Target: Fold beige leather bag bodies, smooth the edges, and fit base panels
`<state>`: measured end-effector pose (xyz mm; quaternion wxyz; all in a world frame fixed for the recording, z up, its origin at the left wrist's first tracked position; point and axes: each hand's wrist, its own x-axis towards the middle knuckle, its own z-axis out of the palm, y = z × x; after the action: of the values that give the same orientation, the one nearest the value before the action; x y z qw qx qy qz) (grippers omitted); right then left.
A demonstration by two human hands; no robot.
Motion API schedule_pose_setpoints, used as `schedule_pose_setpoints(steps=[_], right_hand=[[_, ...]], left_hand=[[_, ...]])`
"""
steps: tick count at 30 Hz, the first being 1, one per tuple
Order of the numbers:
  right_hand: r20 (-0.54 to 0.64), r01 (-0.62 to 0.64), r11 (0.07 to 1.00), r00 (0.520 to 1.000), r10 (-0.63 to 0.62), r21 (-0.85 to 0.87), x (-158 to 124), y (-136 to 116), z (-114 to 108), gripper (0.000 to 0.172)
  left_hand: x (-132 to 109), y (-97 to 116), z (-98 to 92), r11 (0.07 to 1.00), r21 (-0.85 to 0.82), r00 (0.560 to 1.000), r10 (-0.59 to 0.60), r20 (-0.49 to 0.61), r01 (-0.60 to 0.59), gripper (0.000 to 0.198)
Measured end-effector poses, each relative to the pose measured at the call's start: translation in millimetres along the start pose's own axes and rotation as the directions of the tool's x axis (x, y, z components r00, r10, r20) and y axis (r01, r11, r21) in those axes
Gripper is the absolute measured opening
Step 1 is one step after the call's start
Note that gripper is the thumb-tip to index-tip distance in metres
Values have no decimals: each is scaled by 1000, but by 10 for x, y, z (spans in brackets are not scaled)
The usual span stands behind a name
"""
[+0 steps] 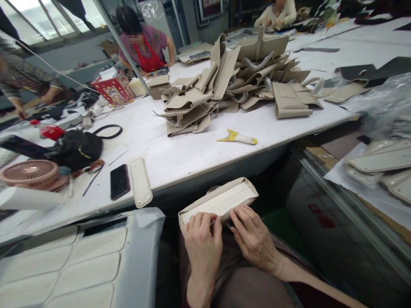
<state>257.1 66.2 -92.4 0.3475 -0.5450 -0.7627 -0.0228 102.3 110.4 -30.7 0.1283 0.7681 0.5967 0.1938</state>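
On my lap lies a beige bag body (218, 199), its pale flat base turned up and its edges folded round the rim. My left hand (203, 235) grips the near edge at the left, fingertips over the pale base and thumb against the side. Close beside it, my right hand (252, 235) holds the same near edge further right, fingers curled over it. The undersides of the fingers are hidden. A rounded cream panel with metal studs (141, 182) rests at the table's front edge, left of the bag body.
Beige bag pieces (205, 92) are heaped on the white table (173, 158). A yellow-ended scraper (237, 137), phone (120, 182), black pouch (78, 147) and pink fan (30, 171) lie there. Cream panels (93, 269) fill a surface at left; more panels (382, 158) are stacked right. Several people sit beyond.
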Motion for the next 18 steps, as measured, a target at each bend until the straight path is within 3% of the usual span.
schedule_pose_setpoints(steps=[8, 11, 13, 15, 16, 17, 18], right_hand=[[0, 131, 991, 991, -131, 19, 80, -238, 137, 46], [12, 161, 986, 987, -161, 35, 91, -316, 192, 45], [24, 180, 983, 983, -181, 41, 98, -358, 224, 45], [39, 202, 978, 978, -204, 44, 105, -393, 250, 45], [47, 212, 976, 976, -214, 43, 109, -410, 260, 46], [56, 222, 974, 973, -225, 42, 113, -426, 271, 47], [65, 231, 972, 970, -233, 40, 116, -442, 281, 47]], left_hand=[[-143, -158, 9, 999, -42, 986, -18, -164, 12, 9], [-206, -241, 38, 997, -75, 959, 8, -284, -30, 4], [-271, -337, 78, 991, -129, 927, -14, -376, -37, 14], [-358, -458, 162, 954, -301, 881, -150, -448, 10, 25], [-404, -522, 226, 897, -438, 844, -280, -457, 61, 30], [-447, -582, 306, 789, -601, 789, -449, -419, 129, 32], [-484, -634, 398, 608, -767, 716, -627, -307, 204, 34]])
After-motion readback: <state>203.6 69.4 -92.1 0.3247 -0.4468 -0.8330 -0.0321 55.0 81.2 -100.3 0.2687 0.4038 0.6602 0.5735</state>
